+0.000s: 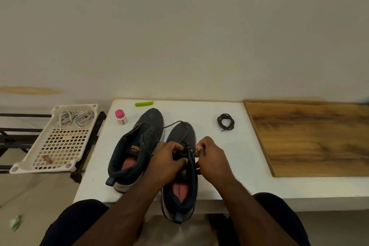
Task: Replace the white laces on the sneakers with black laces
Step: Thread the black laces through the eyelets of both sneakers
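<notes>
Nearest to me, my left hand and right hand meet over the near sneaker, whose heel hangs past the front edge of the table. Both hands are curled and pinching the black lace at the eyelets above the tongue; one end of it loops away over the toe. I judge I am mid-threading on this shoe, roughly at the middle rows.

Just beside it on the left lies the second sneaker, tipped on its side and, as far as I can tell, unlaced. Next I need to feed the lace tip through the following eyelet and pull both ends even.

Farther back, a coiled spare black lace waits on the table, well apart to the right. At the far left, the white laces lie in a perforated tray, already off the shoes.
</notes>
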`<state>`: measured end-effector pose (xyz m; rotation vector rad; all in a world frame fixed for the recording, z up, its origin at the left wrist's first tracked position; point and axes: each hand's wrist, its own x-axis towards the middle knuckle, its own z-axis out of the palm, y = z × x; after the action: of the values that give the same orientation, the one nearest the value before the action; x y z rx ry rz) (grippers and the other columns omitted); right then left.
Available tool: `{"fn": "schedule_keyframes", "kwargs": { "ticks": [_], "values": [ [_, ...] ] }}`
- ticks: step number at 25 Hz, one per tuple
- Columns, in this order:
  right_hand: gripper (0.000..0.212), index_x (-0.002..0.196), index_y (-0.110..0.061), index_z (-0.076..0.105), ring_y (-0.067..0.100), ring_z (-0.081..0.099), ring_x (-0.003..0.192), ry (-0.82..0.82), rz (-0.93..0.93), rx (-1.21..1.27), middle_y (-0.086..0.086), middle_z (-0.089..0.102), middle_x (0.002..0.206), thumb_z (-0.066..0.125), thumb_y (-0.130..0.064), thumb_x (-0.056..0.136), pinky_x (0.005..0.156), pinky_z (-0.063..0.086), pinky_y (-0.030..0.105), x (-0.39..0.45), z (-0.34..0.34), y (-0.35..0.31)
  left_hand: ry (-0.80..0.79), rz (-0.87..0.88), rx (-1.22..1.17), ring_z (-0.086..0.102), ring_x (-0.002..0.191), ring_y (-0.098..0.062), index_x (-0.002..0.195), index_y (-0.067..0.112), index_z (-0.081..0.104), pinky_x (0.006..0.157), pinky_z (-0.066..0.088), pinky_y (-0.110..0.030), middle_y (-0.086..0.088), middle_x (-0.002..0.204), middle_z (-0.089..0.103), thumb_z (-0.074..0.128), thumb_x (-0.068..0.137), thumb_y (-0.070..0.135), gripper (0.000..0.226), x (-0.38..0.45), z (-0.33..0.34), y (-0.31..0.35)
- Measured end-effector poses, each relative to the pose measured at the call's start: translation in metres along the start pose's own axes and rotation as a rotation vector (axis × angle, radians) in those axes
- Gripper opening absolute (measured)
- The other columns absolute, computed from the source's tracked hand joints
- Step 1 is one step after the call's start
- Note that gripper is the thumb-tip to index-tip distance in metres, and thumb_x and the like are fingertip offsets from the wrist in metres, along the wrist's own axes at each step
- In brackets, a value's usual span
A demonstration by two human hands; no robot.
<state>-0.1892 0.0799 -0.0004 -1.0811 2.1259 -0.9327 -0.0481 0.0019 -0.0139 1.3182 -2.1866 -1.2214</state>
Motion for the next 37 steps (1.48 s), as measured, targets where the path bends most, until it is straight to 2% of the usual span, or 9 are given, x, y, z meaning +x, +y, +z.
{"fn": "schedule_keyframes", "kwargs": {
  "ticks": [4, 8, 14, 19, 24, 28, 30, 34, 37],
  "values": [
    [0.013, 0.093, -0.025, 0.058, 0.02, 0.067, 0.081, 0.044, -0.019, 0.039, -0.002, 0.066, 0.088, 0.049, -0.019, 0.1, 0.074, 0.06, 0.045, 0.0, -0.01, 0.0, -0.016, 0.106, 0.064, 0.053, 0.09, -0.003, 0.114, 0.038, 0.062, 0.077, 0.041, -0.015, 0.011, 0.099, 0.051, 0.076, 0.081, 0.026, 0.037, -0.005, -0.007, 0.005],
    [0.009, 0.096, -0.016, 0.072, 0.02, 0.071, 0.082, -0.112, 0.065, 0.221, 0.002, 0.07, 0.087, 0.064, -0.017, 0.097, 0.069, 0.063, 0.035, 0.002, -0.012, -0.001, -0.112, 0.201, 0.104, 0.054, 0.09, -0.004, 0.118, 0.043, 0.065, 0.083, 0.047, -0.025, 0.009, 0.099, 0.057, 0.07, 0.085, 0.022, 0.039, -0.011, -0.017, 0.005],
    [0.017, 0.088, -0.036, 0.064, 0.013, 0.068, 0.087, 0.211, -0.152, 0.184, -0.01, 0.069, 0.09, 0.06, -0.023, 0.098, 0.08, 0.059, 0.04, 0.002, -0.008, -0.006, -0.067, 0.271, 0.209, 0.048, 0.101, -0.002, 0.122, 0.038, 0.065, 0.087, 0.037, -0.015, 0.015, 0.107, 0.051, 0.063, 0.093, 0.021, 0.033, -0.011, -0.019, 0.005],
    [0.005, 0.093, -0.026, 0.073, 0.015, 0.07, 0.086, -0.044, 0.002, 0.17, -0.008, 0.072, 0.089, 0.069, -0.023, 0.093, 0.08, 0.06, 0.047, 0.003, -0.01, 0.001, -0.146, 0.285, 0.171, 0.05, 0.105, 0.001, 0.122, 0.043, 0.066, 0.09, 0.04, -0.016, 0.017, 0.112, 0.052, 0.063, 0.091, 0.017, 0.041, -0.01, -0.021, 0.003],
    [0.012, 0.085, -0.025, 0.071, 0.013, 0.071, 0.075, 0.206, -0.102, 0.254, -0.006, 0.072, 0.082, 0.066, -0.021, 0.095, 0.076, 0.061, 0.035, 0.001, -0.008, -0.011, -0.143, 0.302, 0.275, 0.054, 0.114, -0.007, 0.128, 0.045, 0.061, 0.095, 0.045, -0.026, 0.011, 0.124, 0.059, 0.058, 0.094, 0.02, 0.042, -0.007, -0.021, 0.003],
    [0.009, 0.088, -0.023, 0.072, 0.015, 0.071, 0.082, 0.068, 0.001, 0.316, -0.005, 0.074, 0.095, 0.068, -0.017, 0.094, 0.077, 0.062, 0.037, 0.004, -0.012, -0.003, -0.18, 0.357, 0.369, 0.049, 0.119, -0.009, 0.136, 0.05, 0.052, 0.093, 0.042, -0.024, 0.01, 0.129, 0.055, 0.05, 0.098, 0.021, 0.047, -0.011, -0.02, 0.008],
    [0.009, 0.086, -0.016, 0.075, 0.015, 0.071, 0.081, 0.014, 0.016, 0.233, -0.006, 0.074, 0.09, 0.069, -0.016, 0.093, 0.079, 0.062, 0.039, 0.005, -0.012, 0.001, -0.191, 0.381, 0.377, 0.049, 0.12, -0.01, 0.136, 0.048, 0.053, 0.09, 0.039, -0.022, 0.009, 0.131, 0.054, 0.046, 0.101, 0.02, 0.046, -0.012, -0.019, 0.011],
    [0.012, 0.085, -0.033, 0.07, 0.009, 0.069, 0.078, 0.246, -0.128, 0.272, -0.01, 0.073, 0.085, 0.07, -0.024, 0.093, 0.077, 0.058, 0.028, 0.001, -0.014, -0.014, -0.166, 0.357, 0.351, 0.052, 0.12, -0.013, 0.131, 0.044, 0.06, 0.098, 0.041, -0.027, 0.006, 0.13, 0.058, 0.047, 0.101, 0.018, 0.042, -0.008, -0.018, 0.009],
    [0.007, 0.085, -0.03, 0.071, 0.011, 0.068, 0.083, 0.137, -0.089, 0.246, -0.012, 0.073, 0.096, 0.072, -0.025, 0.091, 0.08, 0.058, 0.037, 0.006, -0.016, -0.007, -0.196, 0.357, 0.334, 0.054, 0.115, -0.01, 0.132, 0.045, 0.058, 0.097, 0.045, -0.028, 0.008, 0.125, 0.06, 0.048, 0.099, 0.018, 0.044, -0.007, -0.018, 0.007]
  ]
}}
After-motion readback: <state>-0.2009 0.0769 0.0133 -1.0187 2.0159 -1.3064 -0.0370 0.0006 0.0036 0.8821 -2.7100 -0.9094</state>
